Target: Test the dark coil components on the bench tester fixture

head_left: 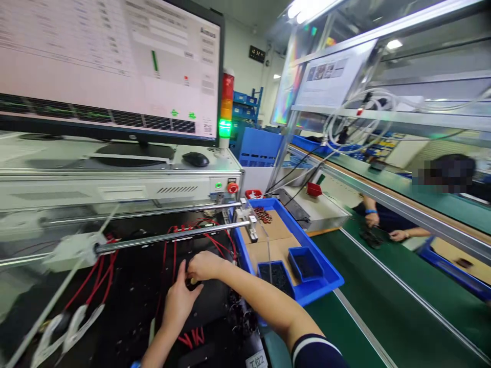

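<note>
My left hand [181, 296] and my right hand [206, 267] meet over the black fixture plate [209, 312]. The right hand's fingers are curled in a pinch, with a small yellowish spot showing beneath them. My left thumb and forefinger curve round the same place from the near side. What lies between the hands is dark, small and mostly hidden, so I cannot name it. Red wires [174, 255] run across the plate behind the hands. Several small black parts [242, 316] sit in a cluster at its right edge.
A metal rod [172, 236] crosses above the plate. To the right, a blue tray [322, 286] holds two small blue bins [305, 263] and reddish rings [264, 215]. Behind stand a monitor [115, 66] and a red stop button [232, 187]. A co-worker's hands [372, 220] are at far right.
</note>
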### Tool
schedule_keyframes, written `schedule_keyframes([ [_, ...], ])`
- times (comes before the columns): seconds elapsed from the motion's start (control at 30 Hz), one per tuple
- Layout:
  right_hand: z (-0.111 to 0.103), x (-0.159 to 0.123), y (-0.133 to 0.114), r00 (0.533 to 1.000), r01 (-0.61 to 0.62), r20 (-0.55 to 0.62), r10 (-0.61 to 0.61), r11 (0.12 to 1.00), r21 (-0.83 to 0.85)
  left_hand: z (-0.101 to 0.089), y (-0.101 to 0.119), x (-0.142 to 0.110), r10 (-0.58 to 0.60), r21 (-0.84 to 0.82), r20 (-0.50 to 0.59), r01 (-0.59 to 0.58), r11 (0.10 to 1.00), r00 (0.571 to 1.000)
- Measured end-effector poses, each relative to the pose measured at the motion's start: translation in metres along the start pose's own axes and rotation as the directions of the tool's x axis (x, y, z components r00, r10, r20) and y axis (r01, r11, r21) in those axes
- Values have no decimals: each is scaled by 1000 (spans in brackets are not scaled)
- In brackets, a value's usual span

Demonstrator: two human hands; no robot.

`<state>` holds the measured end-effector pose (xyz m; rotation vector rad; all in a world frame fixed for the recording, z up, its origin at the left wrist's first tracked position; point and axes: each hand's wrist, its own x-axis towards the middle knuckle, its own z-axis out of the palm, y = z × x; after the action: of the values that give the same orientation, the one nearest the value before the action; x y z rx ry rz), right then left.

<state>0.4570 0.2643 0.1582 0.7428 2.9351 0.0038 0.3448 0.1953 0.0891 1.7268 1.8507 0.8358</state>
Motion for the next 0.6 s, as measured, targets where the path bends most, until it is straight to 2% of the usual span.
schedule_keyframes([
  [0.1,12,-3,0,991,-73,-100,83,992,102,2,-2,-3,3,-62,-19,-4,998,1000],
  [0.17,27,-4,4,967,-120,-176,186,936,331,2,-2,-5,9,-103,-27,-12,995,1000],
  [0.23,43,-5,10,943,-113,-185,276,789,605,2,-2,-6,17,-139,-36,-22,990,999],
  [0.3,57,-5,15,939,-63,-146,312,571,818,2,-1,-8,21,-166,-43,-28,986,999],
  [0.37,65,-6,18,943,1,-118,310,353,936,2,-1,-9,14,-180,-44,-22,983,999],
  [0.43,68,-10,19,944,57,-118,307,202,978,2,-1,-9,6,-186,-49,-15,983,999],
  [0.5,70,-14,17,934,104,-147,327,145,984,3,-1,-11,-2,-188,-59,-9,982,998],
  [0.6,74,-19,10,883,165,-226,410,181,970,5,0,-13,-17,-185,-76,3,983,997],
])
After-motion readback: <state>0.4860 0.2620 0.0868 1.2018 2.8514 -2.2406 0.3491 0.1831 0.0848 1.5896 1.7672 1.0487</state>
